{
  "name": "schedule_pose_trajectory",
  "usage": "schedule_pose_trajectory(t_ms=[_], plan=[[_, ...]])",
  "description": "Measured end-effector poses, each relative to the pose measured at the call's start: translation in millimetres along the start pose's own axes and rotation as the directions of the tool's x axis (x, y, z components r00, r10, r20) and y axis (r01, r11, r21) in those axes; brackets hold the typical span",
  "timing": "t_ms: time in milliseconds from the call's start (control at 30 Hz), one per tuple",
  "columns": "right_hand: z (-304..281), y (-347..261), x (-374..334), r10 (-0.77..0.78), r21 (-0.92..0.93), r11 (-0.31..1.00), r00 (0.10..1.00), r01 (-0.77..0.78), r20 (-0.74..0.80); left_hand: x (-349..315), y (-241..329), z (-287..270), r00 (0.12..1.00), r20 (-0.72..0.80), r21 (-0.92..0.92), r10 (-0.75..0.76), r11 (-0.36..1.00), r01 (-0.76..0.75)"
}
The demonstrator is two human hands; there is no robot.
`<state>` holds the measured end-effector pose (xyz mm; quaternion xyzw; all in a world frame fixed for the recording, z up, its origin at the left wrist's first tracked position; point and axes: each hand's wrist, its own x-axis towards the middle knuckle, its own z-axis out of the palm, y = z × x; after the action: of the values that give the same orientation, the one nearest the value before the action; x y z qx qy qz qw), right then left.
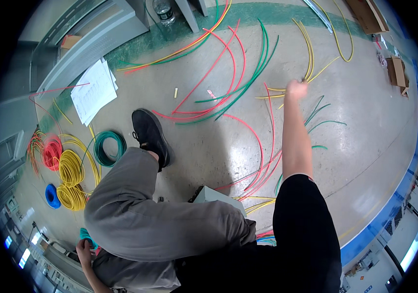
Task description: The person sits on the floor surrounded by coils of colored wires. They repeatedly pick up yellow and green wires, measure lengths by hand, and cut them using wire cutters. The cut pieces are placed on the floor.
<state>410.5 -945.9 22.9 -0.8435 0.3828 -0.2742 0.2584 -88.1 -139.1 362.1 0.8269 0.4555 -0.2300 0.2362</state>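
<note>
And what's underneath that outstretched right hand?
Yellow wires show beside the right hand, on its left and far sides; whatever lies directly beneath it is covered.

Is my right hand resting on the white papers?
No, the right hand is at the yellow wires, well to the right of the papers.

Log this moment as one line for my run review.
Right hand: at yellow wires, grip unclear | Left hand: at teal object, grip unclear | Floor: red wires, green wires, green coil, blue coil
</note>
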Motion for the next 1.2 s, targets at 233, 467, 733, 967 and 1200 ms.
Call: schedule_pose_trajectory(t_ms=[233, 467, 733, 967, 1200], plan=[[13, -48, -178, 0.16, -0.362, 0.932, 0.897, 0.0, 0.412, -5, 46, 8, 0.99, 0.005, 0.038, 0.142, 0.989, -0.142], [49, -76, -168, 0.599, -0.527, 0.78, 0.643, -0.337, 0.477, -23, 45, 21, 0.982, 0.003, 0.055, 0.19, 0.98, -0.19], [58, -90, -174, 0.49, -0.584, 0.795, 0.739, -0.162, 0.462, -28, 44, 26, 0.989, 0.011, 0.059, 0.149, 0.987, -0.15], [63, -10, -137, 0.11, -0.085, 0.992, 0.971, -0.094, 0.214, -16, 40, 11, 0.981, -0.034, 0.036, 0.19, 0.981, -0.189], [-131, -144, -195, -0.274, 0.638, 0.753, 0.804, -0.161, 0.527, -27, 54, -10, 0.971, -0.117, 0.037, 0.207, 0.978, -0.204]])
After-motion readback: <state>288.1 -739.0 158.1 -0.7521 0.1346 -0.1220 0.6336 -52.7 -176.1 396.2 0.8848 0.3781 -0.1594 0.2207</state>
